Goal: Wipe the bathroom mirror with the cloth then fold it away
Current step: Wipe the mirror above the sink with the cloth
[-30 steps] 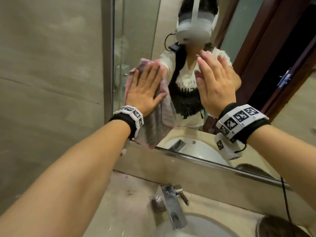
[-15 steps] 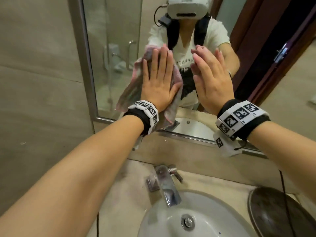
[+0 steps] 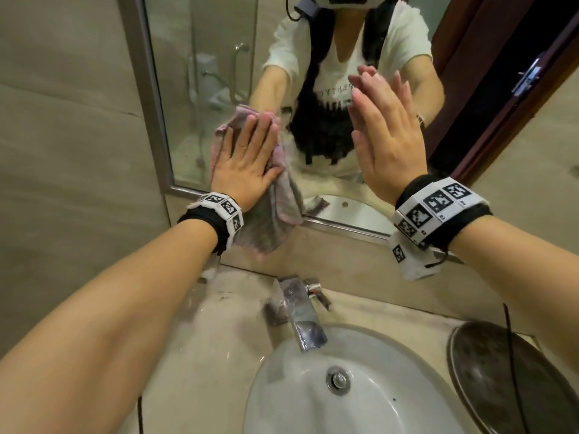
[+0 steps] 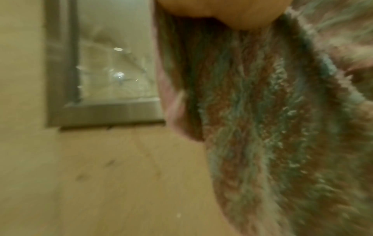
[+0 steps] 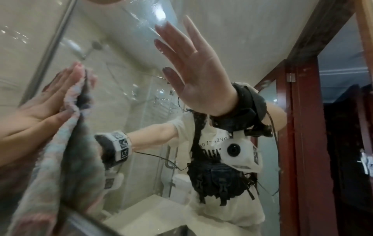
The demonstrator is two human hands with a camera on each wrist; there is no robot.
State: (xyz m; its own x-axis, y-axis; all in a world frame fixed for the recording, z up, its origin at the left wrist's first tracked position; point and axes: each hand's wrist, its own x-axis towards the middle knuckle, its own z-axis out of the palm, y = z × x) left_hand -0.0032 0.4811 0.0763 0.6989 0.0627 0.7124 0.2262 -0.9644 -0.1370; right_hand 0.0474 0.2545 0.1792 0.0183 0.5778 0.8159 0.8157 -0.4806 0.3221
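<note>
Head view, left hand: flat, fingers straight and together, palm pressing the pink-and-grey fluffy cloth against the glass; nothing is clasped.
Head view, cloth: at the lower left corner of the steel-framed bathroom mirror; its loose tail hangs over the lower frame edge.
Head view, right hand: flat and empty, fingers straight, up at the glass to the right of the cloth; contact cannot be judged here.
Head view, below: chrome lever tap on the beige counter, over the white oval basin.
Left wrist view, cloth: blurred pile fills the right side; heel of the left hand lies on it at the top.
Left wrist view, mirror: lower corner of the frame shows left of the cloth.
Right wrist view, left hand: seen edge-on, fingers straight, flattening the cloth on the mirror.
Right wrist view, right hand: only its reflection shows, palm open, fingers spread.
</note>
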